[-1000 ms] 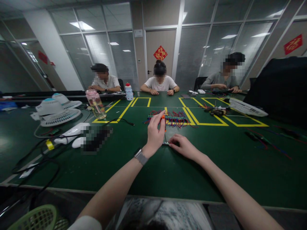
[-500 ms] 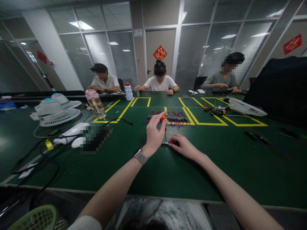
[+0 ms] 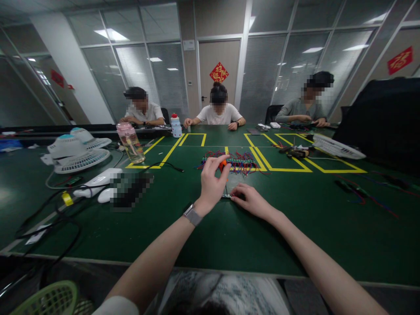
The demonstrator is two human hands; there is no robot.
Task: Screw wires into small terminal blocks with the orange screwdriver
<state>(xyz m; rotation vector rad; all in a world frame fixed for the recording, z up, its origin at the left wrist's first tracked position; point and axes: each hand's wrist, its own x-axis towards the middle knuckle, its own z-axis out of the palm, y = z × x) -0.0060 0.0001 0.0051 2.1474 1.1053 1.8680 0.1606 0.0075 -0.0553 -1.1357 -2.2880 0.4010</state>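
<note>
My left hand is closed around the orange handle of a screwdriver, which stands nearly upright. Its thin shaft runs down to a small circuit board lying on the green table. My right hand pinches the right end of that board and rests low on the tabletop. The fingertips hide part of the board, and the exact spot where the screwdriver tip touches is too small to make out. Just beyond my hands lies a row of small circuit boards with red and blue wires.
Left stand a pink-lidded bottle, white fans and black cables. Pliers and other tools lie at right, near a white keyboard. Loose wired boards lie further right. Several people sit across the table.
My left thumb and fingers have shifted slightly around the screwdriver handle, showing a little more of the orange. The right hand and the board have stayed in place.
</note>
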